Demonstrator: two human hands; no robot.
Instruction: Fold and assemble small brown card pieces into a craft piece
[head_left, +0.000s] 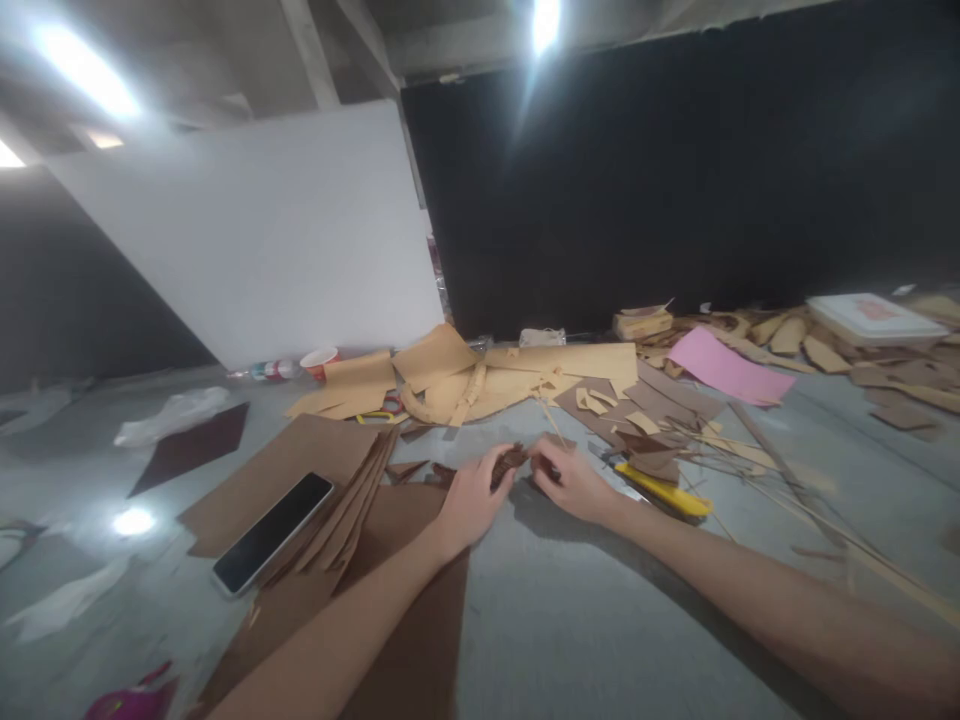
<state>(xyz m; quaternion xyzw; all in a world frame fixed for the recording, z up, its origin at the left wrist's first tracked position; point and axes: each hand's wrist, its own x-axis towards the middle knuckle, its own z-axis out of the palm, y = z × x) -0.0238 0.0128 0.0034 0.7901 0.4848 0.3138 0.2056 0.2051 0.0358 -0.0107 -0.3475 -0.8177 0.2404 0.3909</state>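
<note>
Near the middle of the grey table, my left hand (pixel 474 497) is closed around a small crumpled brown piece (pixel 510 462), held between thumb and fingers. My right hand (pixel 574 482) is just to its right, its fingers curled and pinched at the right end of the same piece. What lies between the right fingertips is too small to make out. Under my left forearm lies a large brown sheet (pixel 427 640). Right of my right hand is a yellow cutter knife (pixel 664 490), beside small brown scraps.
On the left, a phone (pixel 274 533) lies on stacked brown sheets (pixel 277 455). Behind my hands are tan sheets (pixel 562 360), scissors (pixel 379 415) and a red cup (pixel 319 362). Strips, a pink sheet (pixel 727 365) and a white box (pixel 874 318) are at right.
</note>
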